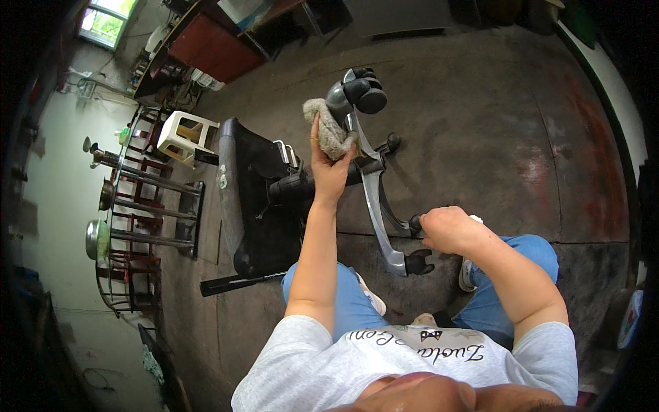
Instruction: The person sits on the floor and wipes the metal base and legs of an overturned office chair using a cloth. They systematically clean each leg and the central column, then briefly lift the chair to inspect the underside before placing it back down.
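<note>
An office swivel chair lies on its side before me, its black seat (267, 211) to the left and its silver star base (375, 206) to the right. My left hand (329, 167) holds a grey fluffy cloth (332, 131) against an upper leg, just below a black twin-wheel caster (365, 92). With its fingers curled, my right hand (450, 229) is beside a lower caster (415, 224); whether it grips that caster is hidden. Closest to me, another leg ends in a black caster fitting (419, 261). A black armrest (242, 283) rests low, near my left knee.
A cream plastic stool (188, 135) stands behind the chair seat. Further left are a glass-topped table (118, 180) with metal bowls (92, 239) on it and dark wooden chairs (144, 221). A reddish-brown desk (216, 49) is at the far left, on the worn concrete floor (489, 134).
</note>
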